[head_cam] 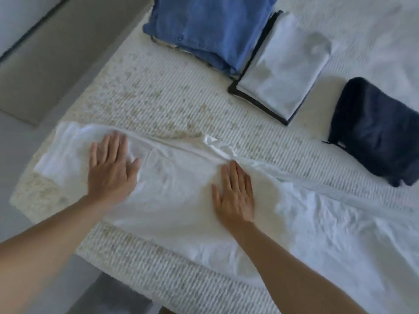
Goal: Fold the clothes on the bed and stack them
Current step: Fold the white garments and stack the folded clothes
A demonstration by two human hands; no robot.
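So the white garment (181, 189) is spread across the near corner of the bed (158, 105), stretched long from the left edge off toward the right, with a crease line running along its far side. Both your hands are flat on it, palms down, fingers straight and together, not gripping anything. Your left hand (111, 168) presses the left end where the cloth looks doubled over, and your right hand (235, 196) sits near the middle, just below a bunched-up wrinkle.

Further back you've got a blue stack (204, 30) folded up, and touching it on the right is a light stack (285, 66) with a dark piece peeking out underneath. Well apart to the right is a navy bundle (376, 132), folded a bit loosely. Grey floor (45, 53) shows off the left side of the bed.
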